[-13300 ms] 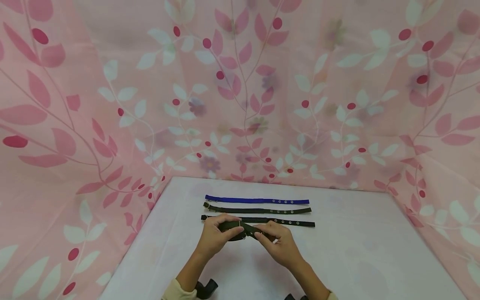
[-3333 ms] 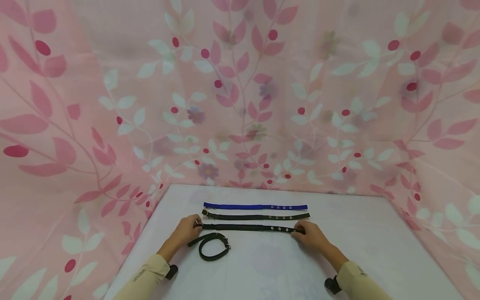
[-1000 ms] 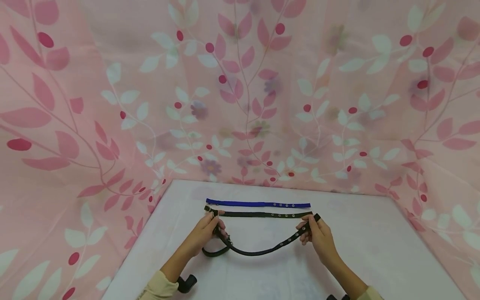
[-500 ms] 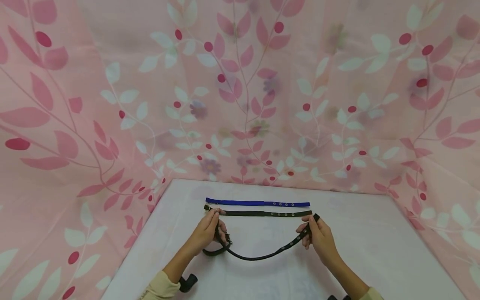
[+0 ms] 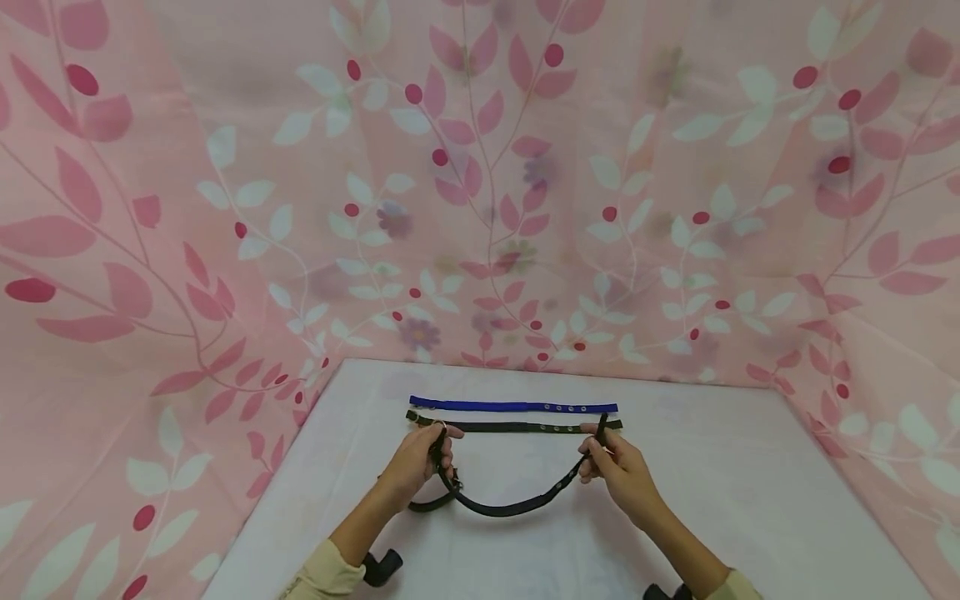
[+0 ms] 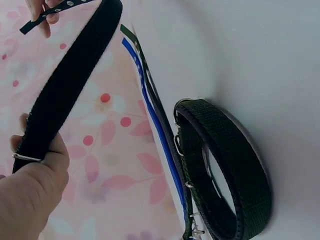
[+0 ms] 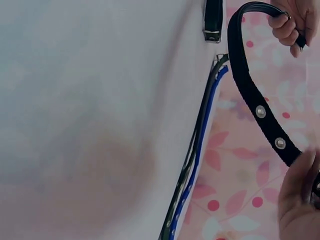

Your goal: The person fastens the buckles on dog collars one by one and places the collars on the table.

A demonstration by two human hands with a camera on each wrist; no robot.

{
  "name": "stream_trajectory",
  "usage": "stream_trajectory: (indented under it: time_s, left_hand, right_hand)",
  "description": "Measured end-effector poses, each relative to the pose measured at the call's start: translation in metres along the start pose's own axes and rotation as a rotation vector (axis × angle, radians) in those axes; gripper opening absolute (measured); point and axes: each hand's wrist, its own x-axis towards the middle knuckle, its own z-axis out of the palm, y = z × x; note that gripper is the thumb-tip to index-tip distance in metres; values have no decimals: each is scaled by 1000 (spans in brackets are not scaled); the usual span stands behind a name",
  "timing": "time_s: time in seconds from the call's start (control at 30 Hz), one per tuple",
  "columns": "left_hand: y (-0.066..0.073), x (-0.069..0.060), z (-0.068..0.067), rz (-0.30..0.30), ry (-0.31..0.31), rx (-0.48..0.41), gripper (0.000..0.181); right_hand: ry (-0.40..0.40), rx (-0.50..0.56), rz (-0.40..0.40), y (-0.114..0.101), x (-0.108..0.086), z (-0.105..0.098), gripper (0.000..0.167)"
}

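A black collar (image 5: 504, 511) with metal eyelets hangs in a sagging curve between both hands, off the table. My left hand (image 5: 411, 468) pinches its buckle end; a metal ring shows by the thumb in the left wrist view. At the other end, my right hand (image 5: 628, 482) pinches the eyelet end, whose tip points up. Behind and below the left hand, a dark green collar (image 6: 256, 175) stands on the table, fastened into a loop and partly hidden in the head view.
Flat at the back of the white table (image 5: 720, 467) lie a blue collar (image 5: 480, 406) and, in front of it, another dark green collar (image 5: 502, 427), both stretched out straight. Pink leaf-patterned cloth (image 5: 480, 208) walls the table at the back and sides.
Earlier both hands handled the green collar, which then lay looped on the table. The black collar has since been lifted from the table. Just now the right hand has moved left, narrowing the curve.
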Motion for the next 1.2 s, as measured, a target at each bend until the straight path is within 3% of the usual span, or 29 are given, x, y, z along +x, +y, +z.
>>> stream_trajectory:
  time_s: [0.2, 0.37, 0.63, 0.83, 1.07, 1.2]
  left_hand:
    - [6, 1, 4, 109, -43, 2, 57]
    - [10, 0, 9, 169, -34, -50, 45]
    - [19, -2, 24, 156, 96, -199, 26]
    - [22, -3, 39, 147, 72, -234, 20]
    - [22, -2, 50, 152, 62, -219, 37]
    - [21, -2, 52, 146, 57, -229, 30]
  right_hand:
    - [40, -186, -95, -11, 1, 14, 24]
    - [-63, -106, -183, -10, 3, 20, 31]
    - [-133, -154, -249, -20, 2, 42, 28]
    - [-139, -154, -228, -32, 2, 61, 18]
    - [-160, -138, -243, -45, 3, 73, 18]
    - [-159, -120, -256, -62, 0, 76, 18]
